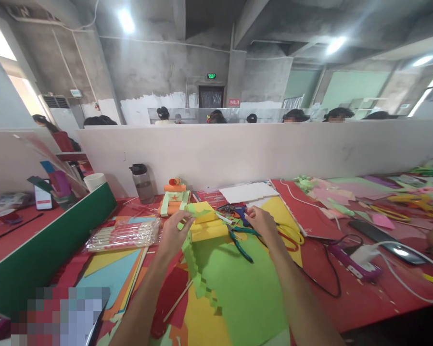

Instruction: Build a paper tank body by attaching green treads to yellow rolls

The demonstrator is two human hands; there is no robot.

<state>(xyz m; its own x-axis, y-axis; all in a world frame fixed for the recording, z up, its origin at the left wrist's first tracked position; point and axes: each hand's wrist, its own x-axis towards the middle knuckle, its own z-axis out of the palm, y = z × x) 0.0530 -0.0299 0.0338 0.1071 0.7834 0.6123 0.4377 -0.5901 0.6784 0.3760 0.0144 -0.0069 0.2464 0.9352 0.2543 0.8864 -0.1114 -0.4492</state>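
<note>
My left hand (176, 229) is closed, its thumb and fingers pinching the left edge of a rolled yellow paper piece (210, 229) with light green paper on it. A folded, zigzag green paper strip (201, 283) hangs below that hand. My right hand (262, 222) has its fingertips pinched together beside a blue tool (242, 216); whatever lies between them is too small to make out. Teal-handled pliers (241, 246) lie between my hands on a green paper sheet (247, 283). Yellow-handled scissors (291, 236) are by my right wrist.
An orange and green paper model (174, 198) stands behind my left hand, near a dark-lidded bottle (143, 183). Bagged sticks (124, 234) lie left. A purple power strip (357, 263), cables and a black phone (388, 241) are right. A white partition (238, 151) closes the back.
</note>
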